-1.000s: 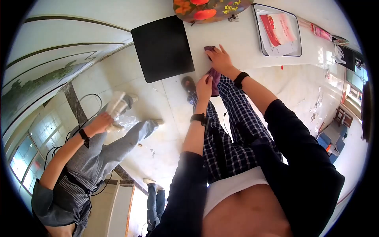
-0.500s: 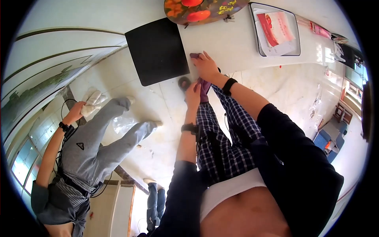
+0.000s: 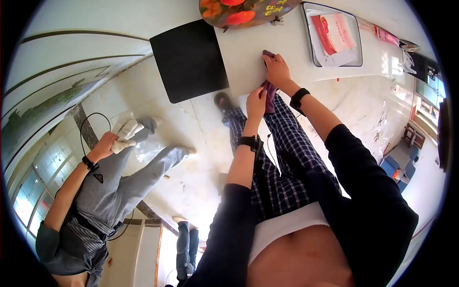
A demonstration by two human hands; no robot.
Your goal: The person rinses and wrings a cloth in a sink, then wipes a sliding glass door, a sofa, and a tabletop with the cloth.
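A purple cloth runs between both hands at the near edge of the pale table. My right hand is closed on its upper part over the tabletop, with a bit of cloth poking out past the fingers. Lower down, just off the table edge, my left hand pinches the cloth, whose loose end hangs in front of my checked trousers. Left of my hands lies a flat black square panel.
A painted round tray and some keys lie at the back. Right of them is a dark-rimmed tray with papers. At left a co-worker's hand holds white cloth gloves.
Both my hands have shifted right along the table edge, carrying the purple cloth. My foot now shows more. The co-worker's hand has moved right and down with the gloves.
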